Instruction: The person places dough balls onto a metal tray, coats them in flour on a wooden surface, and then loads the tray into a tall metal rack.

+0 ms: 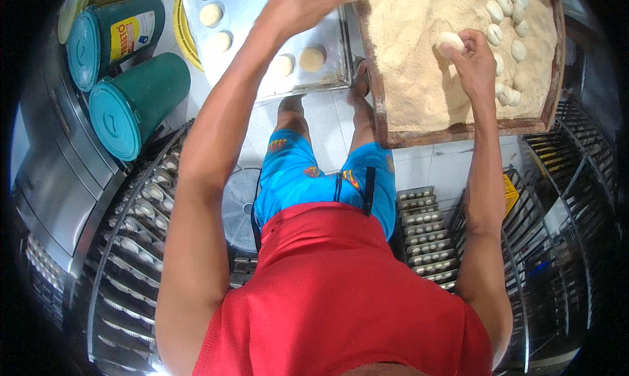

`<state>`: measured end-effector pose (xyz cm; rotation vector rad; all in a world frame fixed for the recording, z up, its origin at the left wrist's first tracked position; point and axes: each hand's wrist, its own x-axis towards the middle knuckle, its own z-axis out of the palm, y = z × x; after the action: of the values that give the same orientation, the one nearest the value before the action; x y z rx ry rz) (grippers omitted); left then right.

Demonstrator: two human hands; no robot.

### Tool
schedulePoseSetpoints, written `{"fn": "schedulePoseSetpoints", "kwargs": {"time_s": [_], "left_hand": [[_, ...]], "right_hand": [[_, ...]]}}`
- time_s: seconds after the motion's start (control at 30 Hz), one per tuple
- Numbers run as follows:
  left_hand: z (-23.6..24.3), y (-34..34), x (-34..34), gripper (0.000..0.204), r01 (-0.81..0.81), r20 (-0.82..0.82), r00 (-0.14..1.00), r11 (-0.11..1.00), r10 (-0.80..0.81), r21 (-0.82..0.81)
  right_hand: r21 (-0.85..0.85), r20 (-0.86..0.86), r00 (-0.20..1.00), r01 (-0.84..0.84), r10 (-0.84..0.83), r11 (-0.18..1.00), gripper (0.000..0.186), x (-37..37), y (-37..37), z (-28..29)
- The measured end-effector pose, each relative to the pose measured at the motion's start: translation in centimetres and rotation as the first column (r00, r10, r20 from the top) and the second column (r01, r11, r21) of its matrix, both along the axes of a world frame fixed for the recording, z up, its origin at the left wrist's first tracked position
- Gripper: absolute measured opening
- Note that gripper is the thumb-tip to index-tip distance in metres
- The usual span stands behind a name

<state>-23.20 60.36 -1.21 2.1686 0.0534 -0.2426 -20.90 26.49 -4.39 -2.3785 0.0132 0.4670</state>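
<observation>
Pinching dough ball, right hand; open powder leftward to tray rim; left hand blurred, grip unclear.

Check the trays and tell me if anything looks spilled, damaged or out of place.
Nothing clearly stands out: the crumbs lie within the wooden tray, pale dough pieces bunch toward its right side, and the visible rounds on the metal tray look whole.
</observation>
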Motion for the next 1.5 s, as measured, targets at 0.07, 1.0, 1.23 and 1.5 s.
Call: {"fn": "schedulePoseSetpoints", "kwargs": {"time_s": [0.07,1.0,1.23,1.5], "left_hand": [[-4.0,3.5,-3.4,0.036,-0.123,-0.051,0.991,0.992,0.123,0.014],[-4.6,3.0,-0.9,0.029,-0.320,0.318,0.881,0.937,0.349,-0.142],[-5.1,-6.1,14.1,0.046,0.054,0.386,0.913,0.975,-0.135,0.214],[-5.6,-5.7,12.5,0.042,0.090,0.248,0.961,0.985,-0.124,0.147]], "right_hand": [[-0.017,0.035,0.997,0.064,-0.064,0.998,0.041,0.1,1.4,1.4],[0.090,0.450,0.890,-0.121,0.068,0.989,0.034,8.9,17.2,0.5],[-0.361,0.399,0.777,-0.355,0.487,0.862,0.043,18.8,9.0,-0.9],[-0.366,0.500,0.640,-0.454,0.584,0.812,0.035,12.5,7.8,-2.0]]}}
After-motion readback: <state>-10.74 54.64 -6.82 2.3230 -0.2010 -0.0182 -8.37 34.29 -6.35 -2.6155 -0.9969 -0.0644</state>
